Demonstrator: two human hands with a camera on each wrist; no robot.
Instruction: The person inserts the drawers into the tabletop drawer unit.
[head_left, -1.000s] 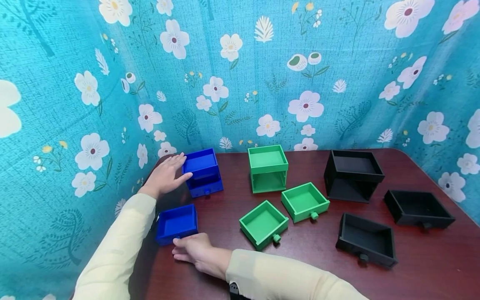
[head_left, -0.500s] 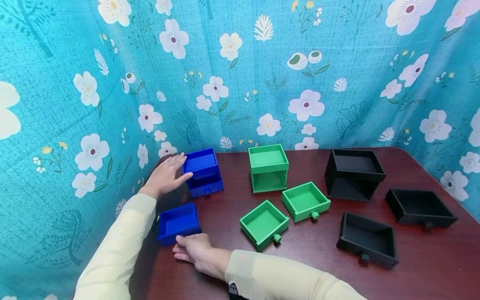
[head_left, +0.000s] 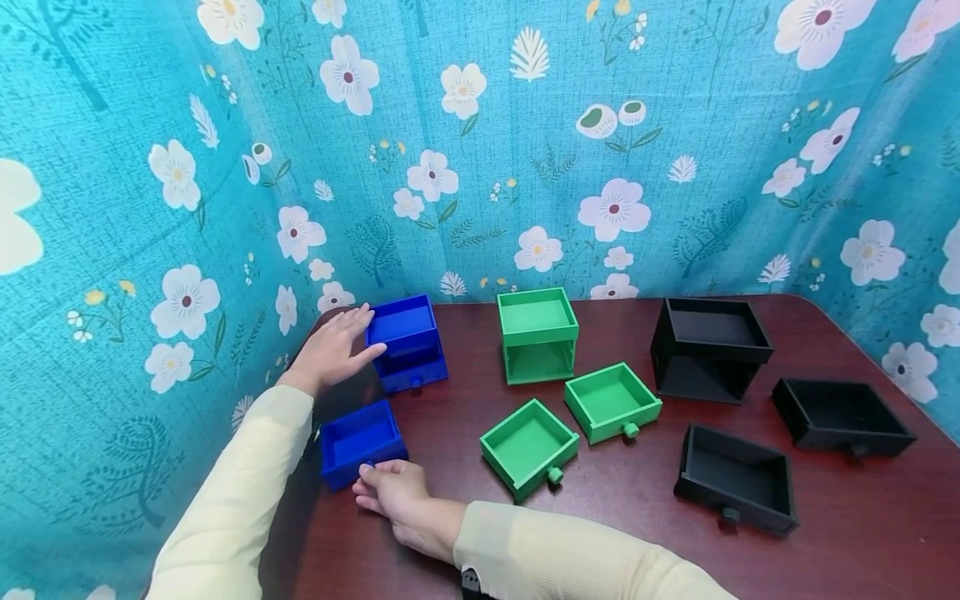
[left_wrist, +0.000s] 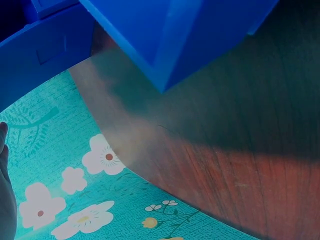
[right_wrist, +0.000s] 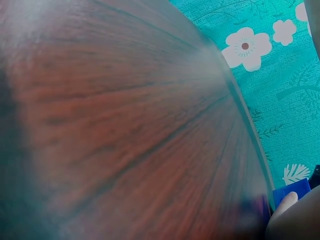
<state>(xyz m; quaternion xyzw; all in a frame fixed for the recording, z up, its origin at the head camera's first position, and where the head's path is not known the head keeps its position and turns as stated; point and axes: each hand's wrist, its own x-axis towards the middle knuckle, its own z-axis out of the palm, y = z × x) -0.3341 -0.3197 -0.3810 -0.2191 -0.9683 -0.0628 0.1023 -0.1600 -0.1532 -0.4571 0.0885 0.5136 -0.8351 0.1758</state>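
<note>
At the table's left, a small blue cabinet (head_left: 408, 333) stands upright with one drawer low in it and an open space above. My left hand (head_left: 328, 357) rests against its left top edge, fingers extended and thumb by the front. Nearer me, a loose blue drawer (head_left: 362, 442) is turned slightly, its front side toward me. The thumb and fingers of my right hand (head_left: 401, 498) pinch its knob, which they mostly cover. Blue walls (left_wrist: 190, 40) fill the top of the left wrist view. A fingertip (right_wrist: 286, 204) beside blue plastic shows at the right wrist view's corner.
A green cabinet (head_left: 537, 333) stands mid-table, with two green drawers (head_left: 528, 450) in front of it. On the right are a black cabinet (head_left: 708, 346) and two black drawers (head_left: 738, 479). A flowered blue curtain (head_left: 525, 167) borders the table's back and left.
The loose blue drawer has shifted slightly right and turned, its right side now farther up. My right hand has moved slightly with it. My left hand has stayed at the blue cabinet.
</note>
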